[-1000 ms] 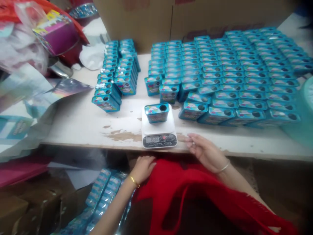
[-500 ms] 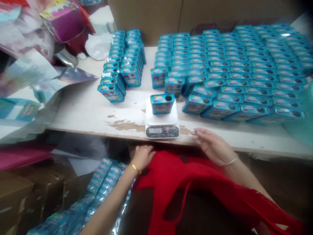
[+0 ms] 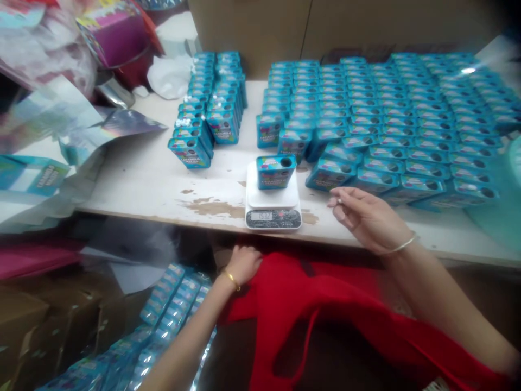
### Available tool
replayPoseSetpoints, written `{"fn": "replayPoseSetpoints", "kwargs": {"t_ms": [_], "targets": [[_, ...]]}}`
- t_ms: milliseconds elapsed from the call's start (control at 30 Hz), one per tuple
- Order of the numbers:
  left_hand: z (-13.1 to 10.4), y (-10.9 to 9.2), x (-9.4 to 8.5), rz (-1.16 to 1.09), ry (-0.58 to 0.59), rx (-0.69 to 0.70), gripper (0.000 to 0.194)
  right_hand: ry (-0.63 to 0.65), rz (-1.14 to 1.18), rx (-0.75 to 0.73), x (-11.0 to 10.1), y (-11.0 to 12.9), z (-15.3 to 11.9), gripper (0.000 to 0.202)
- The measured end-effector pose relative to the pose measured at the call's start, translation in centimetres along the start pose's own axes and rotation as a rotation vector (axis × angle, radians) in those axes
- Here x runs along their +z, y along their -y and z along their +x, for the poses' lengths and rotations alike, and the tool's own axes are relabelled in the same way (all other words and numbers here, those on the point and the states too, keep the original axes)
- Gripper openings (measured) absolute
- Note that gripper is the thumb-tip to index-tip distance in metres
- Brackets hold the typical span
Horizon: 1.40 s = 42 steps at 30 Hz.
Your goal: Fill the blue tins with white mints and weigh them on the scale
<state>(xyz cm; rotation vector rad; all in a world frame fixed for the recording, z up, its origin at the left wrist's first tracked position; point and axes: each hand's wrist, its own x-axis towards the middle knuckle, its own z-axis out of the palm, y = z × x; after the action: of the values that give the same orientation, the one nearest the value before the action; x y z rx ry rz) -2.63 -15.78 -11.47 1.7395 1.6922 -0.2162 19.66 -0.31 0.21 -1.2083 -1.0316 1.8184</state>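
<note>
My right hand [image 3: 368,217] is raised over the table's front edge, to the right of the scale. Its thumb and fingertips pinch a small white piece [image 3: 340,201], too small to name surely. A small blue box [image 3: 275,176] with a dark round hole in its top stands upright on the white digital scale [image 3: 272,200]. The scale's display seems to read 1532, any decimal point being unclear. Below the table edge, near the red garment, my left hand [image 3: 244,264] rests with its fingers loosely bent, apparently holding nothing; its fingertips are partly hidden.
Many similar blue boxes [image 3: 378,130] stand in rows at the right. Two shorter rows [image 3: 222,127] stand left of the scale, several topped with white bits. Crumpled wrapping [image 3: 61,114] lies at far left. More blue boxes [image 3: 163,304] in shiny wrap and cartons [image 3: 24,315] sit below.
My right hand has risen and moved right, away from the scale, with the small white piece now showing in its fingertips. The view has shifted slightly. The box stays on the scale.
</note>
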Motion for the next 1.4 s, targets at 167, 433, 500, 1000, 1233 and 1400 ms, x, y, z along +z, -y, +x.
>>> {"fn": "replayPoseSetpoints", "kwargs": {"t_ms": [167,433,500,1000,1233,1400], "targets": [[0.0,0.4,0.6,-0.011,-0.043,-0.016,0.033,0.044,-0.135,-0.295,2.6,3.6,1.2,0.019],[-0.1,0.9,1.1,-0.067,-0.060,-0.049,0.033,0.068,-0.364,-0.628,5.8,5.3,3.0,0.009],[-0.2,0.9,1.0,-0.073,-0.062,-0.052,0.034,0.047,-0.421,-0.706,6.3,4.9,3.7,0.010],[0.6,1.4,0.6,-0.088,-0.018,-0.097,0.029,0.056,-0.832,-1.028,8.2,1.9,7.3,0.023],[1.0,1.3,0.4,-0.072,0.003,-0.095,0.030,0.226,-0.896,-0.974,7.5,0.9,8.6,0.044],[1.0,1.1,0.1,-0.053,0.021,-0.098,0.032,0.212,-0.961,-1.013,7.5,1.2,8.8,0.044]]}}
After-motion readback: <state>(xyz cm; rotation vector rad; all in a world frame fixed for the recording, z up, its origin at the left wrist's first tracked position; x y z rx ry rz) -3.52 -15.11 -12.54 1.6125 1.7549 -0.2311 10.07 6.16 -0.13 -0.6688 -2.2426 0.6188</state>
